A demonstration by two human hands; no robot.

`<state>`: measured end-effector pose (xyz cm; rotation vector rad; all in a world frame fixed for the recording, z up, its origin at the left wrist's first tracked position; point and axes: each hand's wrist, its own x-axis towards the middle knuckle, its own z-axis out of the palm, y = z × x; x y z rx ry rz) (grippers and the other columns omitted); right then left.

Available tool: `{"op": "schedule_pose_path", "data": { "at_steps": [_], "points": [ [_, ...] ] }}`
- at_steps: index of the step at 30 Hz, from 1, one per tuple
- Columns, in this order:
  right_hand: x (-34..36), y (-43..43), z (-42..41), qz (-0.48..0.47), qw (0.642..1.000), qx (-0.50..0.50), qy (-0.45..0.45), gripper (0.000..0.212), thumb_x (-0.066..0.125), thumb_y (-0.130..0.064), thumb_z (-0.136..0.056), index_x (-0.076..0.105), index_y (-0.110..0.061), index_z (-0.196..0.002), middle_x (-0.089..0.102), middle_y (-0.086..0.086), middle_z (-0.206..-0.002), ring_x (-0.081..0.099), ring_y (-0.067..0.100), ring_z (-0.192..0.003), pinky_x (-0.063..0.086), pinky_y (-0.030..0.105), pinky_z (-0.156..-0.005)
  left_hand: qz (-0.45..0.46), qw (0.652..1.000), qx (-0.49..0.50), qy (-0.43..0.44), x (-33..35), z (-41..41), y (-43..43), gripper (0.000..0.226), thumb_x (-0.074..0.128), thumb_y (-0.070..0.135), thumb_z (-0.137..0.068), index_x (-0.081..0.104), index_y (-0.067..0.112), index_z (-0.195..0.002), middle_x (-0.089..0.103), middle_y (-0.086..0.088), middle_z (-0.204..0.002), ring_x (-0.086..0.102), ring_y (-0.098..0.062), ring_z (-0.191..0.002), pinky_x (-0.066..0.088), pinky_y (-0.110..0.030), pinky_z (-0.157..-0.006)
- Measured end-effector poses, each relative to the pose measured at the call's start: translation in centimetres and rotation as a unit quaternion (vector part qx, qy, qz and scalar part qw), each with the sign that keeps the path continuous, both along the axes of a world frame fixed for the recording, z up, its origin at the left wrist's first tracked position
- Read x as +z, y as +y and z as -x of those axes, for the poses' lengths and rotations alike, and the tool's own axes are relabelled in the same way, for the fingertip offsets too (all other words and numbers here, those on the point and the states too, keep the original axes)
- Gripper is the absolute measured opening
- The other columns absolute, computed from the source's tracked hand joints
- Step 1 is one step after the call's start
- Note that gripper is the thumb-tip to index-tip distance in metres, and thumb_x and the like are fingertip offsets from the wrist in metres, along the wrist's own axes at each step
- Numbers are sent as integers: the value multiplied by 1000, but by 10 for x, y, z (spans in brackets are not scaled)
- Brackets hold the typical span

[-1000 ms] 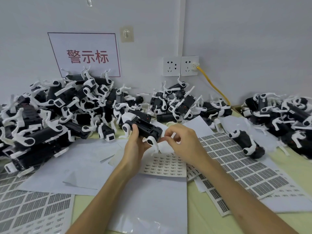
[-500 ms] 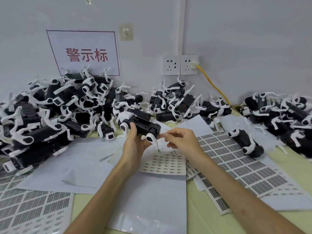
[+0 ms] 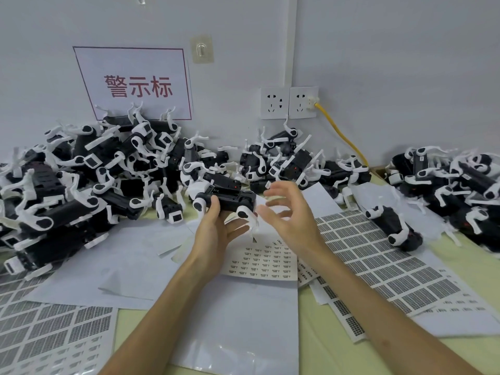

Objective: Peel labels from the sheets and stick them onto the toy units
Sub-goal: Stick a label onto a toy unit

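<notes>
While the left hand is gripping a toy from below, thumb up on the near side of its black body and fingers curled under it, the right hand is hovering just beside the toy's right end. Its fingers are spread and loosely curved, and it is holding nothing that I can make out. If a label is clinging to a fingertip, it is too small to see. The toy is being held off the desk, lying level, with its white legs hanging down towards the paper.

Directly under both hands a label sheet is lying flat, and rows of small printed labels are showing on it, so plenty of stock is waiting there. More gridded sheets are fanning out beyond the right hand, and another gridded sheet is lying out past the left forearm. Blank backing paper is lying between the two forearms.

As for progress, my read is that this is a long job with a great deal left. A big heap of toys is sitting to the outside of the left hand, a second heap is just beyond the fingertips, and a third heap is far out past the right hand. A lone toy is lying on the sheets to the right. Which heap is labelled and which is waiting, I cannot tell from here.
</notes>
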<state>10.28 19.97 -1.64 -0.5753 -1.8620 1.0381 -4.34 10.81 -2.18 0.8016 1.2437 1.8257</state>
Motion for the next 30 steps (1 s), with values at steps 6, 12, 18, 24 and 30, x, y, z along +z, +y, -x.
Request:
{"op": "schedule_pose_path", "data": {
  "at_steps": [6,12,18,24,30],
  "points": [
    [-6,1,2,2,997,45,-57,78,87,-32,-82,38,-40,-143,60,-16,-134,58,-2,-121,46,30,-106,17,997,-49,51,-2,-3,0,56,23,54,-110,58,24,-143,70,-6,-135,67,-34,-123,48,-49,-108],
    [-1,4,3,35,997,-3,63,71,81,-55,-73,47,-39,-133,75,-5,-112,70,8,-105,54,32,-96,23,993,-74,92,1,-4,-3,55,34,53,-108,70,14,-124,76,-13,-110,74,-32,-92,54,-43,-90],
    [6,14,-8,102,984,-73,128,76,76,-69,-70,47,-39,-134,73,-3,-117,70,7,-106,47,20,-85,-58,987,58,138,2,-6,-8,34,56,37,-98,71,12,-81,61,-7,-61,47,-21,-45,42,-28,-47],
    [11,16,-9,114,984,-33,133,66,68,-73,-75,51,-38,-129,77,-8,-101,74,9,-93,52,21,-82,-72,945,167,270,9,-3,-15,26,63,40,-91,69,22,-110,71,12,-102,66,-9,-97,50,-19,-82],
    [10,15,-7,119,983,22,135,80,74,-75,-71,51,-33,-135,77,-6,-97,73,13,-94,55,34,-93,-31,961,-2,276,12,-9,-14,28,65,11,-101,63,18,-128,76,5,-104,72,-3,-88,48,-10,-69]
  ]
}}
